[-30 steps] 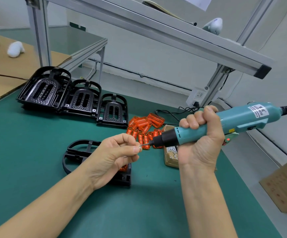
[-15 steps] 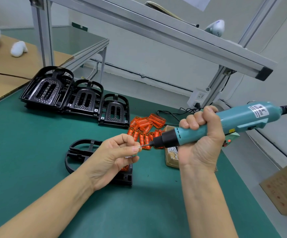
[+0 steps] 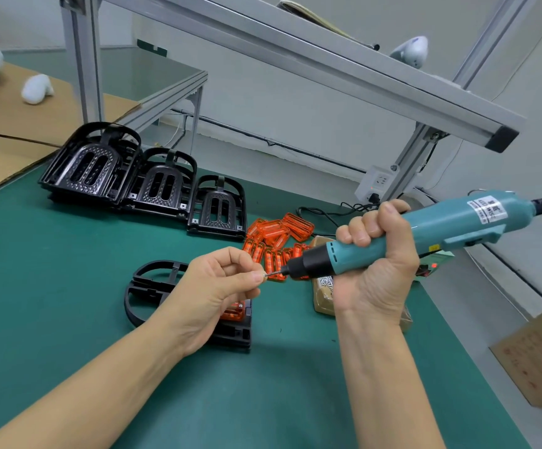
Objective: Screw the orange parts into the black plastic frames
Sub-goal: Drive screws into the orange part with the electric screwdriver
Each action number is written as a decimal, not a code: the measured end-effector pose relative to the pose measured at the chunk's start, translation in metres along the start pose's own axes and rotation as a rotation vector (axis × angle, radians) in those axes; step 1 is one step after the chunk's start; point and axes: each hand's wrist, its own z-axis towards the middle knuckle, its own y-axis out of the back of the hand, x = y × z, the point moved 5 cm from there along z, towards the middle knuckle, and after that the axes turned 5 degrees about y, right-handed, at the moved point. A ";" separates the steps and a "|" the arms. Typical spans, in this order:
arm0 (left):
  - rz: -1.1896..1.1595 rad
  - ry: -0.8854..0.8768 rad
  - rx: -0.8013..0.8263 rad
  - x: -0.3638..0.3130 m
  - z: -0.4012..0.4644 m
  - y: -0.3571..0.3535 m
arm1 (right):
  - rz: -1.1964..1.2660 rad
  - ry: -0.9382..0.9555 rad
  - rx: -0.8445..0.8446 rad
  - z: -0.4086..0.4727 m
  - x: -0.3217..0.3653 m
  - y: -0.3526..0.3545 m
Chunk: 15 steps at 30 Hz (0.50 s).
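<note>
**Head view: screw pinched at driver tip**

Head view, over a green desk (image 3: 52, 286). Left hand (image 3: 211, 290) raised above a black frame (image 3: 153, 286), thumb and forefinger pinching a small screw (image 3: 265, 275) right at the bit of the driver (image 3: 425, 231). Right hand (image 3: 376, 273) wrapped in a full fist round the teal driver body, tool tilted, bit pointing left and slightly down toward the screw. Orange part (image 3: 232, 314) seated in the near end of that frame, mostly hidden behind the left hand. Loose orange parts (image 3: 279, 238) heaped just beyond the hands; three more frames (image 3: 162, 186) in a row at the back left. Brown box (image 3: 323, 299) with screws behind the right wrist.

Against the earlier frames: same pinch, same fist, hardly any shift; driver tip and screw a touch closer together, whole scene slid a little rightward with the head.

Writing: white label (image 3: 486, 210) on the driver body, characters too blurred to read. Red marks on the carton (image 3: 535, 358) at right, unreadable.
</note>
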 end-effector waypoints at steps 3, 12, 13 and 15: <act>0.035 -0.050 -0.038 -0.002 -0.002 0.000 | 0.006 0.016 -0.043 0.000 -0.002 0.004; 0.096 -0.065 -0.057 -0.003 -0.002 0.002 | 0.065 0.009 -0.080 0.002 -0.010 0.010; 0.102 -0.067 -0.059 -0.003 -0.002 0.004 | 0.069 0.000 -0.083 0.001 -0.011 0.011; 0.142 -0.079 -0.066 -0.004 -0.003 0.008 | 0.074 -0.013 -0.080 0.001 -0.013 0.011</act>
